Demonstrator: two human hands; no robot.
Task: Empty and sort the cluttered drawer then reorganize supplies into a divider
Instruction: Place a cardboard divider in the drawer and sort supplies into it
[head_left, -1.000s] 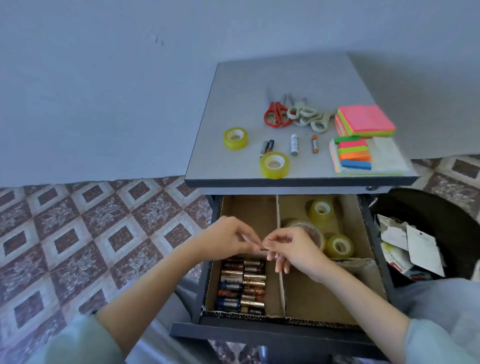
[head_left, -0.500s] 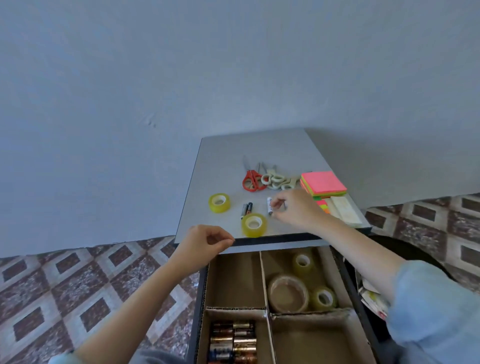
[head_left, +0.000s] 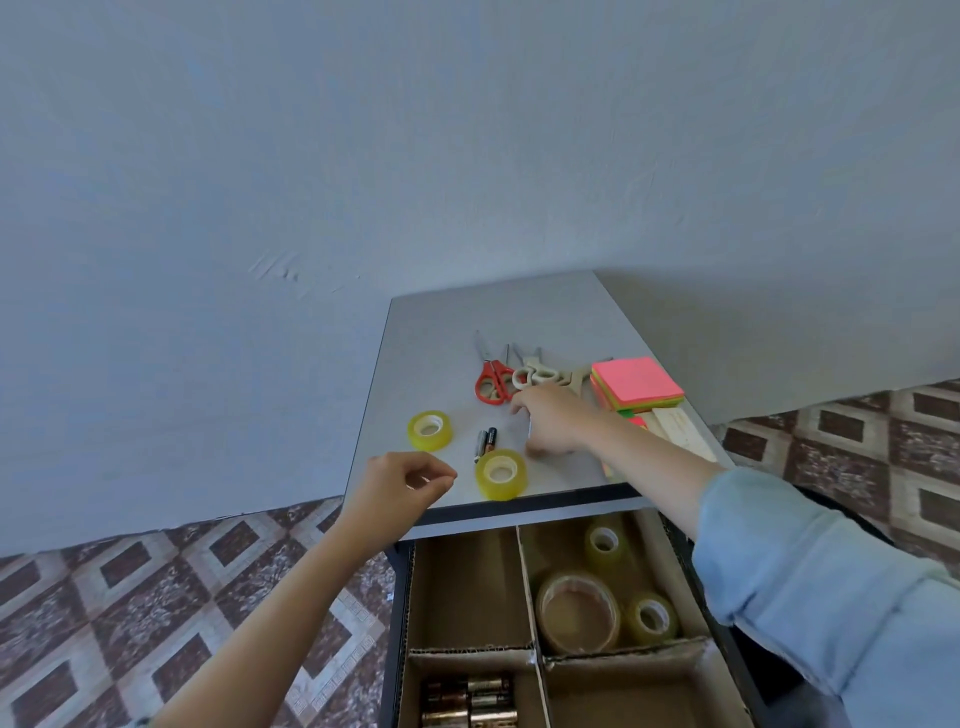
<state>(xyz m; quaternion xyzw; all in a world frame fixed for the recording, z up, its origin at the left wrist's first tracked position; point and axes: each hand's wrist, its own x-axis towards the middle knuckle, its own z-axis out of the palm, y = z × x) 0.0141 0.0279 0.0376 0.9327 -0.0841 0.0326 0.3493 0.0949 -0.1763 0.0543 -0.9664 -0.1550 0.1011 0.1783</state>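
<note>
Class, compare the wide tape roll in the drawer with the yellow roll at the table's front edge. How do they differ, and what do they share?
The wide tape roll lies in the drawer, far-right compartment; the yellow roll sits on the table. The wide tape roll is brownish-clear, thin-walled, with a big opening; the yellow roll is thick-walled with a small core. Both lie flat, hole up.

Looks like a home room, maybe a study corner; too little of it shows to be sure. Patterned brown-and-white floor tiles (head_left: 156, 597) at 7 and 3 o'clock, plain blue-grey wall (head_left: 311, 156) at 12. Small grey table (head_left: 441, 338) at 5 o'clock carries scissors (head_left: 492, 382), tape rolls (head_left: 430, 430) and sticky notes (head_left: 636, 382). Its open drawer (head_left: 396, 649) at 6 holds a cardboard divider (head_left: 524, 571) with batteries (head_left: 467, 699).
</note>
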